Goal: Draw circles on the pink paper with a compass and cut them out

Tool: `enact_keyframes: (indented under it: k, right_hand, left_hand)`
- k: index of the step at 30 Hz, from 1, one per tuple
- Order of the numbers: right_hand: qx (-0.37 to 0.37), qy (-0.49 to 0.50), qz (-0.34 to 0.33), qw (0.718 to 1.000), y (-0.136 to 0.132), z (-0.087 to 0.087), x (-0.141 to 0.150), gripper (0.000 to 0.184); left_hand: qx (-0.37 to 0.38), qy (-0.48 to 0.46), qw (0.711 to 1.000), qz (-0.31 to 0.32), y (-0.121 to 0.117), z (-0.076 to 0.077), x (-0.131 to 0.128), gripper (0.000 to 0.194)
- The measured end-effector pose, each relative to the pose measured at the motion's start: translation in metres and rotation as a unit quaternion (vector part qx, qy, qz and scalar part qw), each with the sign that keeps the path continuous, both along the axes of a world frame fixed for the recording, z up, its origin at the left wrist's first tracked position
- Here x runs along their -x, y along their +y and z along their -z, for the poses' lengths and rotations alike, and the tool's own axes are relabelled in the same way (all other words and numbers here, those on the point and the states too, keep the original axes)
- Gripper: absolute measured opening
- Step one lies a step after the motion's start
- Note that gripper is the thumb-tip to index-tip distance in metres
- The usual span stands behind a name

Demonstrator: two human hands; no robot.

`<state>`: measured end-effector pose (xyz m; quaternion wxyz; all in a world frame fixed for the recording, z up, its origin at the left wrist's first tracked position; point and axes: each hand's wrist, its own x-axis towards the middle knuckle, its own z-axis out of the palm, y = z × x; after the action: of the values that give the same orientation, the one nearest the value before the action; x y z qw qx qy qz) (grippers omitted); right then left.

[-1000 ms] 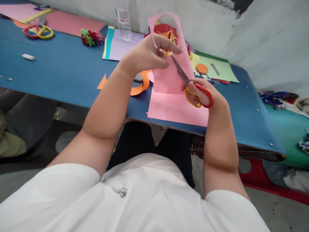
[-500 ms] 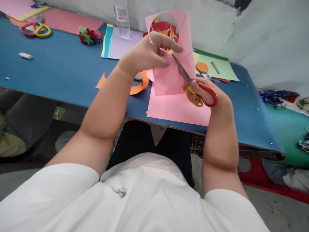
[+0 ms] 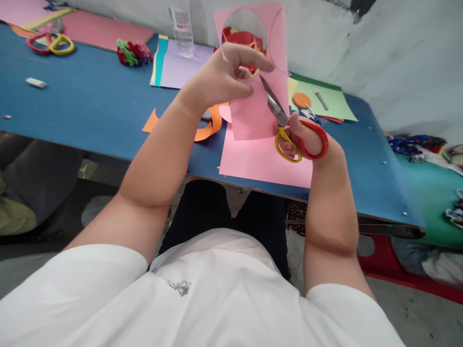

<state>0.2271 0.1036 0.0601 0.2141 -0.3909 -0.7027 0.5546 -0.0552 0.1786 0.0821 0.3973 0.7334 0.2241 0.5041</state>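
A pink sheet of paper point(image 3: 253, 115) with a round hole cut near its top is held up over the table by my left hand point(image 3: 226, 72). My left thumb and forefinger reach across it beside the hole, and some fingers are hidden behind. Drawn circle outlines show on the sheet. Scissors point(image 3: 278, 114) with one red and one yellow handle loop are in my right hand point(image 3: 307, 137), thumb through the red loop. Their blades point up and left over the paper, slightly parted. Beneath lies another pink sheet point(image 3: 264, 164).
On the blue table point(image 3: 90, 111) are an orange paper scrap point(image 3: 213, 125), a water bottle point(image 3: 183, 33), lilac paper point(image 3: 173, 62), another pair of scissors point(image 3: 61, 44), an eraser point(image 3: 36, 83), a fuzzy red-green bundle point(image 3: 133, 53) and an orange disc point(image 3: 301, 100). The wall stands behind.
The pink sheet has moved slightly upward. The scissors' handle loops have spread a little and their blades look more parted. My left hand has hardly moved.
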Motion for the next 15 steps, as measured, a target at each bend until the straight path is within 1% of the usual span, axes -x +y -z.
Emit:
enact_keyframes:
  k: [2, 4, 9, 12, 15]
  right_hand:
    - [0.011, -0.006, -0.013, 1.000, 0.001, -0.001, -0.001, 0.082]
    - [0.000, -0.001, -0.013, 1.000, 0.000, -0.003, -0.001, 0.081]
    - [-0.054, 0.037, 0.004, 0.998, -0.009, -0.009, -0.002, 0.065]
    - [-0.082, 0.023, 0.004, 0.996, -0.011, -0.011, -0.003, 0.063]
    - [-0.090, 0.002, -0.001, 0.996, -0.010, -0.012, -0.003, 0.065]
  left_hand:
    - [-0.001, 0.010, 1.000, -0.009, -0.002, -0.002, 0.001, 0.053]
    - [0.005, 0.021, 1.000, -0.018, -0.005, -0.005, 0.003, 0.053]
    - [0.005, 0.057, 0.998, -0.020, -0.008, -0.007, 0.009, 0.058]
    - [0.016, 0.080, 0.997, -0.008, -0.006, -0.006, 0.012, 0.060]
    - [0.027, 0.095, 0.995, 0.000, -0.008, -0.008, 0.013, 0.060]
